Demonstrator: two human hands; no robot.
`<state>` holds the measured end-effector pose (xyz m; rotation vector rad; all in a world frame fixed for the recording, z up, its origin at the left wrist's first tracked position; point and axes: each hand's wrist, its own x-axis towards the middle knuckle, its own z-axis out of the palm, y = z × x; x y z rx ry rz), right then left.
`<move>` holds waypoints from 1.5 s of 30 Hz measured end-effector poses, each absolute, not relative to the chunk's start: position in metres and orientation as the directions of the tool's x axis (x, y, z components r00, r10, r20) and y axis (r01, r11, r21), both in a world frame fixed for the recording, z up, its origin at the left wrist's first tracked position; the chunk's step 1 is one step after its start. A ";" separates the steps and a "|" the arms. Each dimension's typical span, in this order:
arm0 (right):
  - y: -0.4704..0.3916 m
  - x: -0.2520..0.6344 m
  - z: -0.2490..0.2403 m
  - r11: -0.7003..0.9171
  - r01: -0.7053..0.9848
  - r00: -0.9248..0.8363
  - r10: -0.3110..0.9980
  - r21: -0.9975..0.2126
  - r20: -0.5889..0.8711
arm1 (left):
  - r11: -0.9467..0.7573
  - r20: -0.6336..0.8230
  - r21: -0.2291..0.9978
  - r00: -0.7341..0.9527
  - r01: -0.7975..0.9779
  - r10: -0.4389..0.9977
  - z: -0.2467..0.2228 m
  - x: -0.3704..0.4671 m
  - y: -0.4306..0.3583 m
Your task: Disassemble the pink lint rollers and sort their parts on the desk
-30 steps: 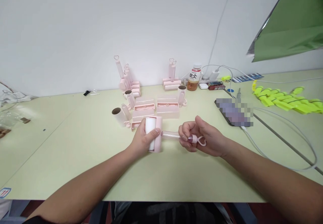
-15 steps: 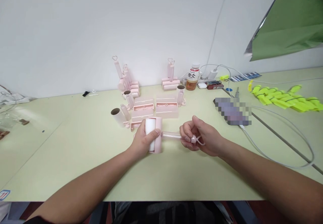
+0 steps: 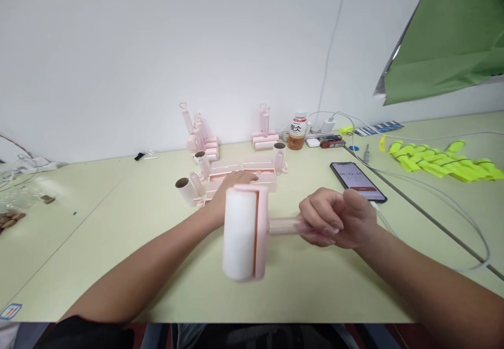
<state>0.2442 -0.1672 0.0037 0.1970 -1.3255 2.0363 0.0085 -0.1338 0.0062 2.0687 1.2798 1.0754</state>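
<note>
A pink lint roller (image 3: 241, 233) with a white roll is raised above the table, its handle pointing right. My right hand (image 3: 328, 218) is closed around the clear pink handle. Behind the roller, my left hand (image 3: 232, 186) reaches to the pink cases; its fingertips are near the right case (image 3: 265, 181), and the roller hides part of the hand. Whether those fingers hold anything cannot be made out. Cardboard-cored white rolls (image 3: 187, 191) and short clear pink handles (image 3: 279, 161) stand beside the cases.
Assembled pink rollers (image 3: 200, 139) stand by the wall, with more (image 3: 265, 134) farther right. A bottle (image 3: 297, 131), a phone (image 3: 357, 181) on a cable and yellow-green strips (image 3: 444, 160) lie rightward. A plastic bag (image 3: 23, 199) is far left.
My left hand has let go of the roller and moved forward to the cases. My right hand has brought the roller closer to the camera. The view has shifted slightly.
</note>
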 end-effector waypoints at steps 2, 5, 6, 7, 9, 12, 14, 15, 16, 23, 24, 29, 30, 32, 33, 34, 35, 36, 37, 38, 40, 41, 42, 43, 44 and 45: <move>-0.165 0.243 -0.003 -0.283 -0.585 -0.793 0.395 -0.760 0.464 | -0.540 0.315 0.427 0.440 0.726 0.841 0.003 0.023 -0.121; -0.161 0.242 -0.011 -0.282 -0.540 -0.831 0.326 -0.793 0.451 | -0.564 0.119 -0.045 0.565 0.824 0.816 -0.002 0.043 -0.105; -0.160 0.242 -0.013 -0.275 -0.531 -0.838 0.311 -0.801 0.449 | -0.552 0.084 -0.085 0.558 0.829 0.825 -0.003 0.049 -0.101; -0.159 0.242 -0.015 -0.271 -0.525 -0.842 0.299 -0.807 0.448 | -0.543 0.061 -0.098 0.549 0.834 0.833 -0.004 0.053 -0.099; -0.157 0.243 -0.016 -0.265 -0.521 -0.846 0.289 -0.811 0.449 | -0.539 0.034 -0.103 0.544 0.836 0.838 -0.005 0.059 -0.098; -0.153 0.244 -0.015 -0.258 -0.525 -0.842 0.294 -0.811 0.452 | -0.561 0.043 0.009 0.560 0.828 0.828 0.000 0.060 -0.105; -0.152 0.246 -0.012 -0.249 -0.531 -0.837 0.300 -0.810 0.457 | -0.528 0.092 0.237 0.522 0.816 0.848 0.007 0.053 -0.112; -0.152 0.247 -0.010 -0.242 -0.537 -0.833 0.305 -0.808 0.462 | -0.483 0.123 0.378 0.474 0.790 0.872 0.011 0.047 -0.117; -0.153 0.247 -0.008 -0.234 -0.545 -0.827 0.312 -0.805 0.468 | -0.427 0.152 0.519 0.412 0.741 0.899 0.015 0.040 -0.121; -0.155 0.249 -0.001 -0.163 -0.559 -0.782 0.430 -0.813 0.451 | -0.235 0.233 0.969 0.026 0.076 0.972 0.026 -0.029 -0.151; -0.154 0.249 -0.001 -0.157 -0.561 -0.770 0.460 -0.813 0.443 | -0.233 0.233 0.972 -0.018 0.022 0.972 0.023 -0.036 -0.155; -0.149 0.249 -0.007 -0.171 -0.565 -0.713 0.593 -0.807 0.374 | -0.307 0.301 0.950 -0.094 -0.064 0.949 0.006 -0.048 -0.163; -0.147 0.249 -0.008 -0.175 -0.563 -0.709 0.604 -0.808 0.363 | -0.327 0.321 0.943 -0.089 -0.059 0.943 0.004 -0.047 -0.163; -0.145 0.250 -0.011 -0.179 -0.550 -0.710 0.615 -0.816 0.344 | -0.355 0.352 0.934 -0.069 -0.043 0.934 0.001 -0.042 -0.164; -0.145 0.250 -0.012 -0.177 -0.542 -0.713 0.614 -0.821 0.338 | -0.364 0.362 0.931 -0.053 -0.033 0.930 0.000 -0.040 -0.164; -0.145 0.251 -0.012 -0.174 -0.533 -0.717 0.612 -0.828 0.333 | -0.372 0.371 0.928 -0.034 -0.024 0.928 0.000 -0.039 -0.164; -0.144 0.251 -0.013 -0.170 -0.526 -0.720 0.610 -0.833 0.330 | -0.378 0.378 0.926 -0.014 -0.020 0.926 -0.001 -0.037 -0.164; -0.144 0.251 -0.013 -0.167 -0.520 -0.723 0.609 -0.838 0.327 | -0.383 0.383 0.923 0.005 -0.019 0.924 -0.002 -0.037 -0.163; -0.145 0.251 -0.014 -0.165 -0.517 -0.724 0.609 -0.840 0.325 | -0.388 0.389 0.921 0.020 -0.022 0.921 -0.003 -0.037 -0.163; -0.145 0.251 -0.014 -0.164 -0.514 -0.723 0.611 -0.842 0.323 | -0.393 0.394 0.919 0.032 -0.028 0.919 -0.003 -0.037 -0.163; -0.145 0.251 -0.015 -0.162 -0.504 -0.727 0.610 -0.848 0.316 | -0.407 0.409 0.912 0.042 -0.040 0.912 -0.004 -0.038 -0.163; -0.145 0.250 -0.015 -0.156 -0.498 -0.728 0.609 -0.853 0.314 | -0.417 0.419 0.908 0.043 -0.039 0.907 -0.005 -0.038 -0.163; -0.145 0.250 -0.015 -0.148 -0.492 -0.728 0.610 -0.858 0.312 | -0.426 0.427 0.904 0.043 -0.034 0.903 -0.005 -0.038 -0.163; -0.145 0.250 -0.016 -0.138 -0.485 -0.727 0.612 -0.863 0.311 | -0.431 0.432 0.902 0.045 -0.025 0.901 -0.005 -0.038 -0.164; -0.145 0.250 -0.016 -0.128 -0.480 -0.726 0.613 -0.868 0.312 | -0.433 0.433 0.901 0.052 -0.014 0.900 -0.005 -0.037 -0.164; -0.144 0.251 -0.017 -0.118 -0.476 -0.724 0.614 -0.872 0.312 | -0.430 0.429 0.903 0.064 -0.004 0.901 -0.005 -0.036 -0.165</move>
